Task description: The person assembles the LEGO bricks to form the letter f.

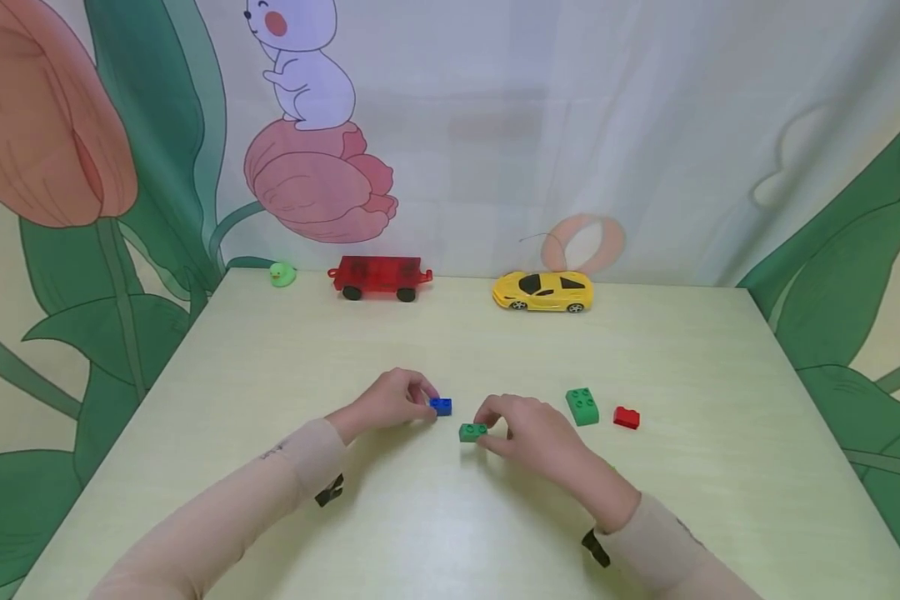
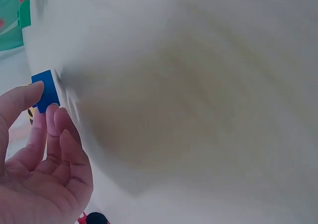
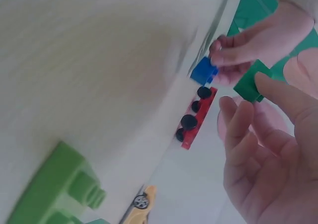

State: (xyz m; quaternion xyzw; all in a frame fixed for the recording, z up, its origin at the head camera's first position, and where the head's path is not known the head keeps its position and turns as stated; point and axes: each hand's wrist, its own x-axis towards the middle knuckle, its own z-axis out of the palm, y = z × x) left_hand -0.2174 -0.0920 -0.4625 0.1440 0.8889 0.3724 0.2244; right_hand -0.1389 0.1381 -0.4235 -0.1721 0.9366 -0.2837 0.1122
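Observation:
Near the middle of the table, my left hand [image 1: 390,402] pinches a small blue toy brick [image 1: 441,407] between thumb and fingers; the left wrist view shows the same blue brick [image 2: 45,91] at the fingertips. Just to the right, my right hand [image 1: 532,432] pinches a green toy brick [image 1: 472,432] with two studs on top. The two bricks are close together but apart. In the right wrist view the green brick [image 3: 252,81] is held by the thumb and fingers, with the blue brick [image 3: 204,71] beyond it.
A larger green brick [image 1: 582,407] and a red brick [image 1: 627,417] lie right of my right hand. Along the table's back edge stand a green toy duck [image 1: 282,274], a red wheeled wagon [image 1: 379,277] and a yellow toy car [image 1: 543,292], before a printed curtain [image 1: 480,150].

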